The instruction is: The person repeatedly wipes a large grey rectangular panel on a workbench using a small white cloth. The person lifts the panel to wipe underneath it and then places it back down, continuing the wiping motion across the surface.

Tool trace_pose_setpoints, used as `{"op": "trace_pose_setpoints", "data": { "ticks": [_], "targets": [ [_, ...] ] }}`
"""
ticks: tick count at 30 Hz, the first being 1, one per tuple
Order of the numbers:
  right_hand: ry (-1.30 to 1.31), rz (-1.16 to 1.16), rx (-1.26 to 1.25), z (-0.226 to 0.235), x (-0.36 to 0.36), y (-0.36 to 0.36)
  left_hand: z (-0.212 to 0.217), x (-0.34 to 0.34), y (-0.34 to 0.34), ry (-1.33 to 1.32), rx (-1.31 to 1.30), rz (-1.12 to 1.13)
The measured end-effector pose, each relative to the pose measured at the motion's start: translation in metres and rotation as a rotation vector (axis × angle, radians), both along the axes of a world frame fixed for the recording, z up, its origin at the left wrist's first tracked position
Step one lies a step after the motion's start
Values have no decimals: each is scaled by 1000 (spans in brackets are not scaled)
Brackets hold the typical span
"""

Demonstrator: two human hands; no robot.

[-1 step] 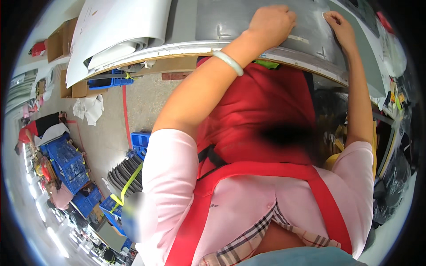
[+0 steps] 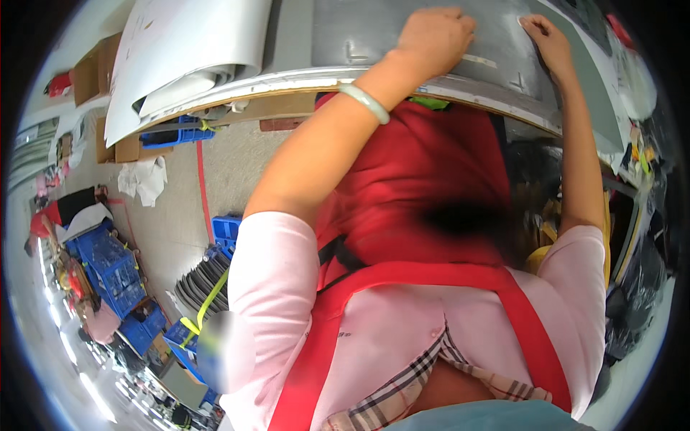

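My left hand (image 2: pixel 435 39) rests on a grey work surface (image 2: pixel 359 29) with its fingers curled under, next to a pale strip of tape (image 2: pixel 480 61) stuck on the surface. A pale green bangle (image 2: pixel 365 102) sits on that wrist. My right hand (image 2: pixel 546 36) lies flat on the same grey surface, to the right, fingers pointing up and left, holding nothing. I cannot see what, if anything, is under the left fingers. A red apron (image 2: pixel 417 187) over a pink shirt fills the middle of the view.
Large white sheets (image 2: pixel 194 43) curl over the table's left end. Below on the floor are cardboard boxes (image 2: pixel 86 72), white cloth (image 2: pixel 144 179), blue crates (image 2: pixel 108 266) and a strapped grey stack (image 2: pixel 205 284). Dark bags (image 2: pixel 632 287) crowd the right side.
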State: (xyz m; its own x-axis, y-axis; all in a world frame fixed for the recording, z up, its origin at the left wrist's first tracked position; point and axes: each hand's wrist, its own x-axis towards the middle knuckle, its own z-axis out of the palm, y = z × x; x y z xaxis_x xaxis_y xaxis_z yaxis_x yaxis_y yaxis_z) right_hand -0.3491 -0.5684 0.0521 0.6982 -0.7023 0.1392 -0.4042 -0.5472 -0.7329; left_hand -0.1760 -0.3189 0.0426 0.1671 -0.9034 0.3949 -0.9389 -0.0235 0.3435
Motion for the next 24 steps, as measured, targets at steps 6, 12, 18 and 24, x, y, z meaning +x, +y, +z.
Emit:
{"op": "trace_pose_setpoints", "data": {
  "ticks": [6,12,18,24],
  "targets": [
    [-306,-89,231,25,-8,64,15,-6,15,-51,-100,93],
    [108,186,-35,43,-61,129,15,-13,10,-74,-41,153],
    [64,254,-238,42,-64,134,16,-14,11,-67,-32,148],
    [199,227,-179,46,-67,126,16,-11,12,-71,-25,156]
  ]
}}
